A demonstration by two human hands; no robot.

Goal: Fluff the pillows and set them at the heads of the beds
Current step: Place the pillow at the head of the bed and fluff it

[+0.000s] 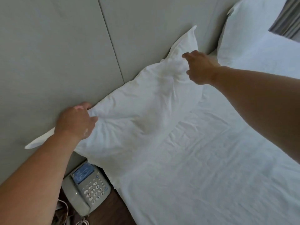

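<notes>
A white pillow [142, 104] lies at the head of the bed, leaning against the grey padded headboard [65, 54]. My left hand [75, 120] grips its near corner, bunching the fabric. At the pillow's far end my right hand [200, 67] pinches the cloth between thumb and fingers. A second white pillow [253, 34] stands against the headboard further right. The bed [219, 168] is covered with a wrinkled white sheet.
A grey desk telephone [87, 187] with a coiled cord sits on a dark wooden nightstand [113, 208] beside the bed, just below the pillow's near corner. Striped curtains [287, 18] hang at the top right.
</notes>
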